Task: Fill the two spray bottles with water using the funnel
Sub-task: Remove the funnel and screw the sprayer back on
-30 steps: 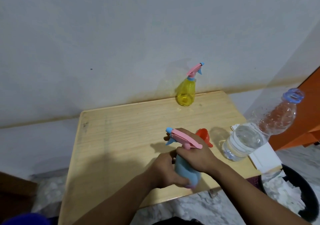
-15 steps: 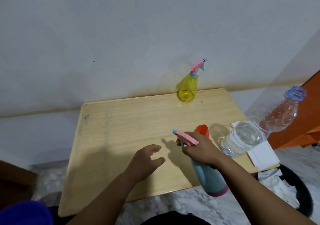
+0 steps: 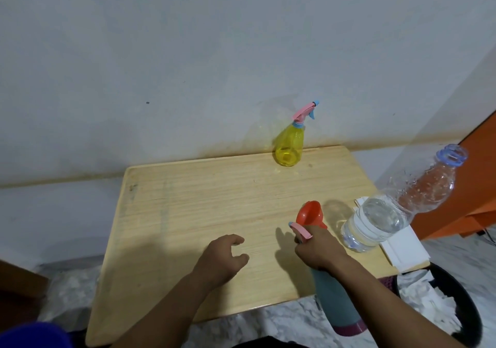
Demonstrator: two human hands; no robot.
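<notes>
At the bench's (image 3: 188, 213) near right edge, my right hand (image 3: 318, 248) grips the blue spray bottle (image 3: 335, 302) by its neck, body slanting down toward me; left hand (image 3: 222, 256) hovers loosely curled, empty, just left.

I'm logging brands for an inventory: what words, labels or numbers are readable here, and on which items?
None are readable.
Clear plastic water bottle: no label visible.
Yellow spray bottle: no print visible.
Blue-grey spray bottle: no print visible.
White folded papers: blank.
</notes>
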